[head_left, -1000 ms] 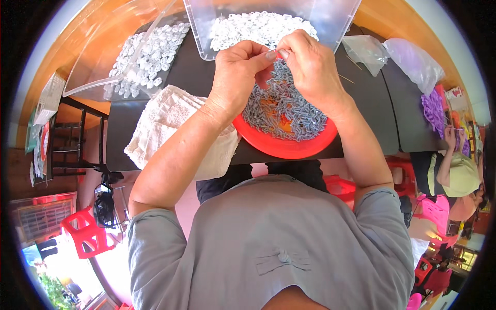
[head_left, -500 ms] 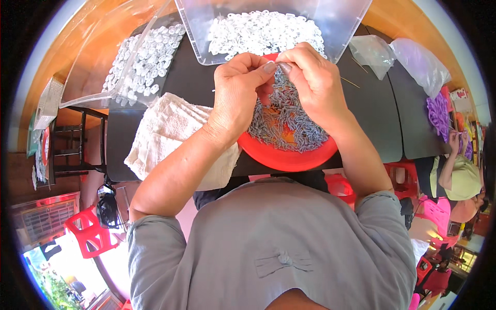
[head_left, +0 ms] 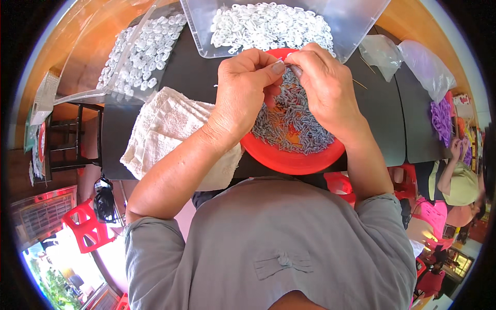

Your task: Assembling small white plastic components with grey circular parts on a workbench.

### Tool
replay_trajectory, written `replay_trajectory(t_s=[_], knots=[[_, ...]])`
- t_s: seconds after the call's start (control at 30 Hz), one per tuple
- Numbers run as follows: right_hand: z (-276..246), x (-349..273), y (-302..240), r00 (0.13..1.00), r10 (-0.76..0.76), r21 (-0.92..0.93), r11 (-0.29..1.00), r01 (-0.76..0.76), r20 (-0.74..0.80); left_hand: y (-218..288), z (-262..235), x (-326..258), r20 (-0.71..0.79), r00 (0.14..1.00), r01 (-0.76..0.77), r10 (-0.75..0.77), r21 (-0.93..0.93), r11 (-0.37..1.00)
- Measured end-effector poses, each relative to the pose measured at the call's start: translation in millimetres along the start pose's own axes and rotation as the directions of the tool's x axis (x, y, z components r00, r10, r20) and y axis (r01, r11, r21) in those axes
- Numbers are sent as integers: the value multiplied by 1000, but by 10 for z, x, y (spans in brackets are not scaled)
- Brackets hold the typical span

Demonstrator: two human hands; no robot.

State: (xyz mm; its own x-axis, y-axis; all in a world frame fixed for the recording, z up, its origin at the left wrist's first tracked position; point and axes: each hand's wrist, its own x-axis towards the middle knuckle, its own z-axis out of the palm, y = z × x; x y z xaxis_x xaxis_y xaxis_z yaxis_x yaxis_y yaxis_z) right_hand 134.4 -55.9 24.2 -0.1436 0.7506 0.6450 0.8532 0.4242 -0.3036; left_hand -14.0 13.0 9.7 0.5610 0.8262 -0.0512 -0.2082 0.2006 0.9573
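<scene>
Though still over the red bowl [head_left: 294,166], left hand [head_left: 243,85] and right hand [head_left: 329,85] slightly farther apart, each grip together, contents unclear.

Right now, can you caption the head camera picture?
Left hand and right hand, close together above a red basin of grey screw-like pieces.

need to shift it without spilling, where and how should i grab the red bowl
Probably the red bowl is best gripped by its near rim, coming from the person's side: that curved edge is exposed, while the left hand and right hand are over its far part. Keep it level, as loose grey pieces lie inside.
</scene>
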Motion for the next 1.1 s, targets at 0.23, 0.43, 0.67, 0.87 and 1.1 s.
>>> replay_trajectory(t_s=[0.23, 0.43, 0.67, 0.87, 1.1], knots=[[36, -28, 24, 1000, 15, 36, 999, -14, -14, -16, -30, 10, 27, 999, -18, 16, 66, 998], [64, -39, 65, 997, 43, 169, 985, -32, -58, 49, 3, -28, 15, 998, -62, 61, 152, 986], [22, -15, 78, 997, 60, 208, 977, -49, -49, 91, -4, -34, 14, 1000, -22, 21, 74, 997], [23, -25, 65, 997, 71, 177, 982, -65, -29, 52, -11, -17, 42, 999, -6, 3, 80, 997], [109, -46, 33, 997, 62, 107, 993, -57, -47, -20, 11, -21, 41, 998, -48, 44, 112, 993]])
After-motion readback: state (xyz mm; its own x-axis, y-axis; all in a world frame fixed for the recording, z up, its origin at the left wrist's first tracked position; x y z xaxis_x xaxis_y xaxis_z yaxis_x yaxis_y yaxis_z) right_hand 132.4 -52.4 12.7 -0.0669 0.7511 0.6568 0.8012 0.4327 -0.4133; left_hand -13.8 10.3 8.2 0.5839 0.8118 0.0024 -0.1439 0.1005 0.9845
